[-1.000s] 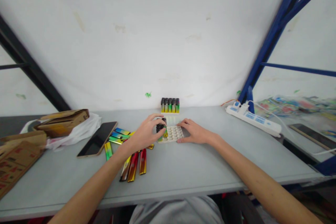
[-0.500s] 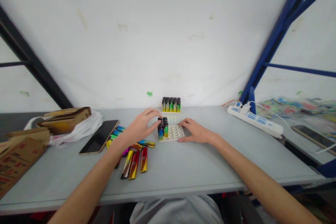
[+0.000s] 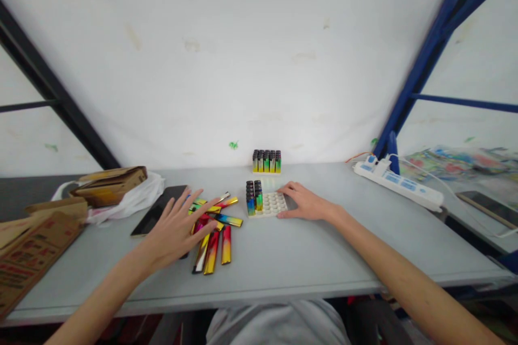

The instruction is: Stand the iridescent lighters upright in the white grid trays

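My left hand is spread open over a loose pile of shiny coloured lighters, partly hiding them. No lighter shows between its fingers. My right hand grips the right end of a white lighter tray, thumb at the front corner and fingers at the back. Two rows of upright lighters with black tops fill the tray's left side; round holes show in its right part.
Behind the tray, near the wall, stands another tray packed with lighters. A phone, a white plastic bag and cardboard boxes lie to the left. A power strip is at the right.
My left hand has left the lighters in the tray and moved left and down over the loose pile, its fingers now spread. My right hand stays at the tray's right end.
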Action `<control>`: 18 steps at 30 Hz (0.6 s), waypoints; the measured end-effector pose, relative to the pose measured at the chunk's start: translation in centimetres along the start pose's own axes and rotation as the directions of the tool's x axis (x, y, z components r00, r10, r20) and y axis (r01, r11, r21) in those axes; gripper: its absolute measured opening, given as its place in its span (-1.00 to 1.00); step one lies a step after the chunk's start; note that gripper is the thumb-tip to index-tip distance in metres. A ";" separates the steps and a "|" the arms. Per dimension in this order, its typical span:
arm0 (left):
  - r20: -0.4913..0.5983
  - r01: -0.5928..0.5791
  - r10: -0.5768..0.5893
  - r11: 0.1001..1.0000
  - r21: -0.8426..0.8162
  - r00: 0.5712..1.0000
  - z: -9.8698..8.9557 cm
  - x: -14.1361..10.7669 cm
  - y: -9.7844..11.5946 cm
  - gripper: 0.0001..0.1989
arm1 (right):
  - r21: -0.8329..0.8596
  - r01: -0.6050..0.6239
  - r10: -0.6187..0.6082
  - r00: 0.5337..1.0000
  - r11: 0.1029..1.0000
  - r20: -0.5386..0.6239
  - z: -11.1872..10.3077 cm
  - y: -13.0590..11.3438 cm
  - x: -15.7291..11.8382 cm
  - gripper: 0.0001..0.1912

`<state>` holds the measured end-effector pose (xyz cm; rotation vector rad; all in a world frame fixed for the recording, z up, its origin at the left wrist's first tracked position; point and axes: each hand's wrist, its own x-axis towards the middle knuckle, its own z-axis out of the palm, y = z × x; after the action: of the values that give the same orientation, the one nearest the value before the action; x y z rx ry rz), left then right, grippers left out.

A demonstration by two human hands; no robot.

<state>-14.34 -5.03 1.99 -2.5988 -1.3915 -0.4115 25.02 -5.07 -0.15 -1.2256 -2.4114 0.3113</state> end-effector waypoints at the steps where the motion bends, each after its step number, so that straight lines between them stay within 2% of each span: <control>1: 0.041 0.003 -0.004 1.000 0.020 0.999 0.5 -0.6 0.4 -0.41 | -0.001 0.002 -0.002 1.000 1.000 -0.001 0.0 0.0 0.0 -0.26; 4: 0.118 0.008 -0.011 1.000 0.021 0.993 1.8 -0.8 1.4 -0.40 | -0.004 0.013 -0.013 1.000 1.000 -0.001 -0.2 0.1 0.1 -0.25; 14: 0.058 -0.045 0.049 0.997 -0.065 0.997 3.6 3.5 4.1 -0.44 | -0.026 -0.063 0.064 0.998 0.998 0.015 -1.9 1.9 -1.3 -0.23; 18: 0.045 -0.038 0.041 0.997 -0.062 0.998 3.9 4.4 4.2 -0.43 | -0.012 -0.077 0.077 0.997 0.997 0.031 -2.3 1.9 -1.5 -0.21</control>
<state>-7.89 -2.81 -0.41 -2.6969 -1.3605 -0.3965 28.25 -5.11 0.78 -1.3303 -2.3990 0.3433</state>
